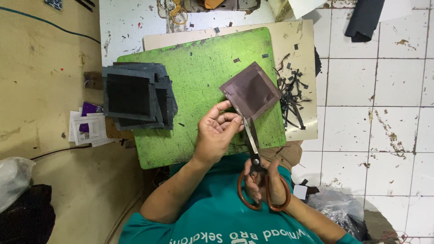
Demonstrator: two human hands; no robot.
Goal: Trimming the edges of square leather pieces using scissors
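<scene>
Scissors (254, 153) with orange-brown handles sit in the right hand (264, 180), fingers clenched through the loops, blades reaching up into a dark square sheet (251, 91). Left hand (218, 133) pinches that sheet's lower corner between thumb and fingertips, holding it above a green board (199, 77). Left of those fingers lies a stack of dark squares (135, 97); right of them, black trimmings (293, 97) on a beige board (304, 49). Beyond, white tiled floor (384, 90).

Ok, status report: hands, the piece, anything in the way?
Left hand pinching brown square piece. Right hand working scissors, blades at piece's edge. Nothing blocking.
</scene>
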